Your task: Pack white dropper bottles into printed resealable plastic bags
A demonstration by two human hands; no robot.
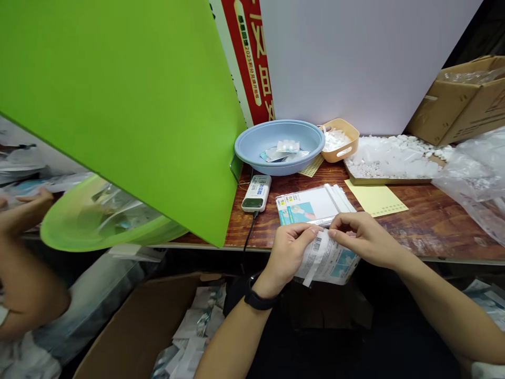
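Observation:
Both of my hands pinch a printed plastic packaging bag (pixel 333 260) at the table's front edge. My left hand (pixel 290 250), with a black band on the wrist, grips its upper left part. Fingers of my right hand (pixel 365 237) are closed on its top edge, near a white strip that runs down the bag. Just behind my hands lies a stack of similar flat bags (pixel 315 202) with blue and white print. What is inside the held bag, if anything, I cannot make out.
A blue basin (pixel 242 150) holds small packets, beside an orange basket (pixel 353 150) of white pieces. Further right are a tray of white bits (pixel 394 160), a yellow sheet (pixel 379 200) and a cardboard box (pixel 445 110). A white device (pixel 256 192) stands left. Another person's arm (pixel 27 273) shows beyond the green panel (pixel 158 105).

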